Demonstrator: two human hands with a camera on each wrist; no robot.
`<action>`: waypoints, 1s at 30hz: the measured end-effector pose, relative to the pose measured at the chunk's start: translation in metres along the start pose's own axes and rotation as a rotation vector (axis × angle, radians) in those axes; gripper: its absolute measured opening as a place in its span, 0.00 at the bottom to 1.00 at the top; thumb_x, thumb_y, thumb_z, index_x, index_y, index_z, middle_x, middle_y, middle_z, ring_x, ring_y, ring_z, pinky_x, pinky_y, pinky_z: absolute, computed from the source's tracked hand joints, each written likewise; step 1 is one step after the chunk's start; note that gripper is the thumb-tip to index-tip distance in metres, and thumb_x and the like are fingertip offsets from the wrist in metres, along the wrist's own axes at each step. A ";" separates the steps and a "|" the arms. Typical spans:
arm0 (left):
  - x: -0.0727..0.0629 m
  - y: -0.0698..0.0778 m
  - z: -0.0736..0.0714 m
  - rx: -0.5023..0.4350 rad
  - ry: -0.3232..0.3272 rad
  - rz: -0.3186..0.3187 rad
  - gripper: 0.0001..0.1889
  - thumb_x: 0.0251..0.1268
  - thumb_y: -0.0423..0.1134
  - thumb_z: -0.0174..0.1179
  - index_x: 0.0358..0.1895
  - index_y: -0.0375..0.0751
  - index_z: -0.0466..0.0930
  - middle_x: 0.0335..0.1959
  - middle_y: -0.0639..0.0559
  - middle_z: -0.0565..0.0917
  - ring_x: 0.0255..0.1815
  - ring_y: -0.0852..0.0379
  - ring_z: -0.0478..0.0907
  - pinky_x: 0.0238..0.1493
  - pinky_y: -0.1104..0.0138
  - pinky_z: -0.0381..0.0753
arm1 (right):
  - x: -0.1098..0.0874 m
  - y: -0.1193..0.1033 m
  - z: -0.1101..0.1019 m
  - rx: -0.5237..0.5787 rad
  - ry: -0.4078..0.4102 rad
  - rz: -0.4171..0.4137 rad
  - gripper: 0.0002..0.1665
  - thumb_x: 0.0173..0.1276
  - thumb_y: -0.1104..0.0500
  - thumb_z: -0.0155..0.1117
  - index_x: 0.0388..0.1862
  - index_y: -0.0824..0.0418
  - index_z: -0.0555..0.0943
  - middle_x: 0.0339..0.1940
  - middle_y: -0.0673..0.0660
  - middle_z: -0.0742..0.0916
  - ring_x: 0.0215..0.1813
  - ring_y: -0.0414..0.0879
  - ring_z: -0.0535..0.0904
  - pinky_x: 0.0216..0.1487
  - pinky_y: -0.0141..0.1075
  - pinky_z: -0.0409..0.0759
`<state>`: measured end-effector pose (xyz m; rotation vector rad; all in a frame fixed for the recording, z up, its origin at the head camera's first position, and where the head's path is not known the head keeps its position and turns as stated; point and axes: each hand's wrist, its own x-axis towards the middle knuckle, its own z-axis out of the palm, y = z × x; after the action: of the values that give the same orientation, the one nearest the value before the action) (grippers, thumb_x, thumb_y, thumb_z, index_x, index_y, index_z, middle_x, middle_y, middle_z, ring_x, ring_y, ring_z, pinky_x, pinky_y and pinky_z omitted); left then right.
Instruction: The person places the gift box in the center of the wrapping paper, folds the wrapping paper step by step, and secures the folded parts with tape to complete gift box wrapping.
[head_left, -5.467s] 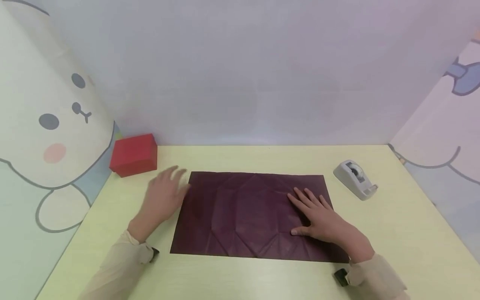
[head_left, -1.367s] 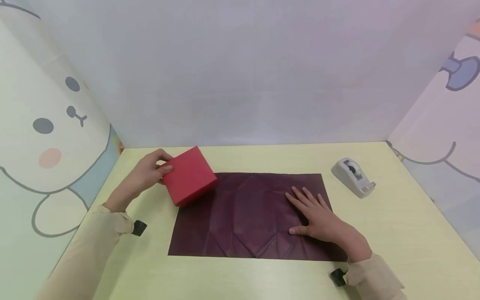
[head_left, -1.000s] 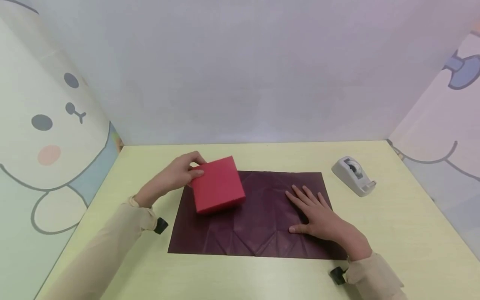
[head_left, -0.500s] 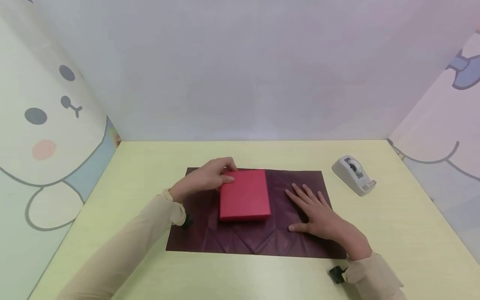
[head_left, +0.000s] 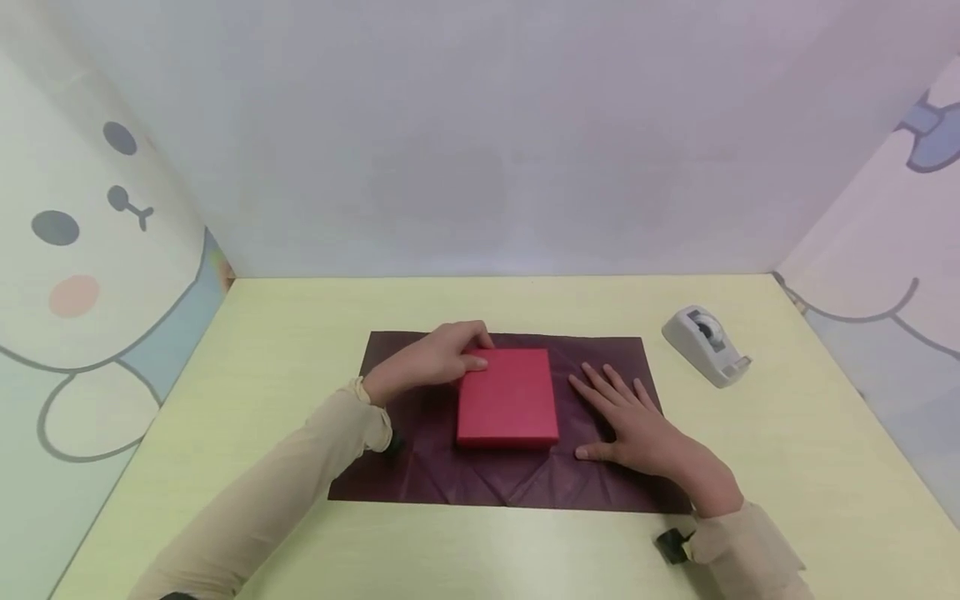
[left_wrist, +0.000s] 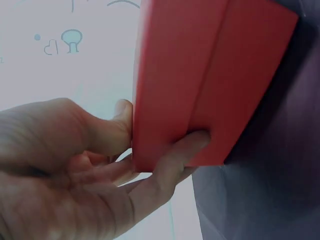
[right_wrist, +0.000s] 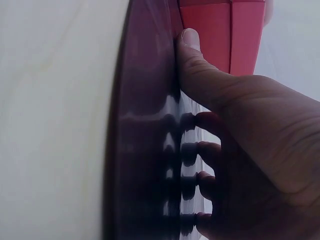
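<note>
A red box [head_left: 508, 398] lies near the middle of a dark purple creased sheet [head_left: 427, 471], its long sides roughly square to the sheet. My left hand [head_left: 442, 354] grips the box at its far left corner, thumb on the top edge and fingers round the side. In the left wrist view the thumb and fingers pinch the red box [left_wrist: 175, 80], which shows a lid seam. My right hand [head_left: 637, 429] rests on the right part of the sheet with fingers spread. The right wrist view shows those fingertips touching the glossy sheet [right_wrist: 145, 125], beside the box.
A grey tape dispenser [head_left: 705, 346] stands on the pale yellow table [head_left: 787, 433], right of the sheet. Behind the table rises a plain pale wall [head_left: 510, 167]. Panels with cartoon figures flank both sides.
From the table's far left, the red box was taken by my left hand, carried right and set on the sheet, turning straight. Over the last half second it shifted slightly right. My right hand stayed put.
</note>
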<state>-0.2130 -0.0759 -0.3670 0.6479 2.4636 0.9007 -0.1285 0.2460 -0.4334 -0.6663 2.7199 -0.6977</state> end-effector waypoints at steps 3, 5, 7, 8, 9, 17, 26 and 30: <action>-0.005 -0.004 0.001 -0.002 0.048 0.008 0.12 0.79 0.38 0.58 0.59 0.41 0.79 0.55 0.45 0.84 0.51 0.52 0.82 0.51 0.60 0.82 | 0.002 -0.001 0.000 -0.001 0.002 -0.004 0.60 0.64 0.36 0.74 0.86 0.55 0.56 0.88 0.65 0.54 0.87 0.73 0.40 0.79 0.74 0.36; -0.011 -0.007 0.000 0.013 0.101 0.010 0.15 0.81 0.40 0.56 0.62 0.40 0.78 0.57 0.45 0.84 0.57 0.50 0.82 0.56 0.57 0.82 | 0.002 -0.002 0.000 0.004 0.001 -0.005 0.60 0.64 0.37 0.74 0.86 0.56 0.56 0.88 0.65 0.54 0.87 0.73 0.40 0.79 0.74 0.35; -0.020 -0.010 0.000 0.030 0.154 -0.010 0.18 0.83 0.42 0.53 0.66 0.39 0.76 0.59 0.45 0.84 0.59 0.49 0.82 0.60 0.54 0.81 | 0.003 -0.003 -0.001 0.010 -0.002 -0.006 0.60 0.64 0.36 0.74 0.86 0.55 0.56 0.88 0.65 0.54 0.87 0.73 0.40 0.79 0.74 0.35; -0.025 -0.012 0.001 0.045 0.175 -0.023 0.19 0.84 0.42 0.51 0.68 0.38 0.75 0.61 0.44 0.83 0.61 0.47 0.81 0.62 0.52 0.81 | 0.003 -0.003 -0.001 0.012 -0.004 -0.006 0.60 0.64 0.36 0.74 0.86 0.55 0.56 0.88 0.65 0.54 0.87 0.73 0.40 0.79 0.74 0.35; -0.030 -0.015 0.002 0.060 0.192 -0.041 0.19 0.84 0.42 0.50 0.69 0.37 0.75 0.62 0.44 0.82 0.63 0.47 0.81 0.64 0.51 0.80 | 0.004 -0.003 -0.001 0.014 -0.004 -0.006 0.60 0.64 0.36 0.73 0.86 0.55 0.56 0.88 0.65 0.54 0.87 0.73 0.40 0.79 0.73 0.35; -0.065 -0.039 0.033 0.334 0.221 -0.015 0.14 0.80 0.32 0.52 0.59 0.32 0.83 0.60 0.38 0.84 0.66 0.39 0.79 0.69 0.47 0.77 | 0.003 -0.006 -0.003 -0.029 0.013 0.003 0.61 0.63 0.36 0.75 0.86 0.56 0.56 0.88 0.64 0.56 0.86 0.72 0.44 0.80 0.73 0.39; -0.086 -0.028 0.056 0.368 0.246 -0.049 0.19 0.72 0.37 0.66 0.62 0.34 0.81 0.66 0.40 0.80 0.72 0.39 0.74 0.65 0.46 0.81 | 0.005 -0.014 0.000 0.006 0.080 -0.100 0.61 0.64 0.48 0.79 0.86 0.58 0.54 0.84 0.65 0.65 0.83 0.67 0.61 0.80 0.66 0.58; -0.088 -0.024 0.060 0.297 0.224 -0.013 0.25 0.69 0.40 0.70 0.65 0.33 0.79 0.67 0.41 0.79 0.72 0.40 0.74 0.67 0.46 0.79 | 0.009 -0.021 0.003 0.051 0.104 -0.149 0.65 0.63 0.50 0.80 0.88 0.51 0.48 0.84 0.58 0.67 0.81 0.57 0.68 0.75 0.56 0.71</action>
<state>-0.1169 -0.1130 -0.4042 0.6567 2.8321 0.6362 -0.1276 0.2246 -0.4265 -0.8499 2.7563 -0.8554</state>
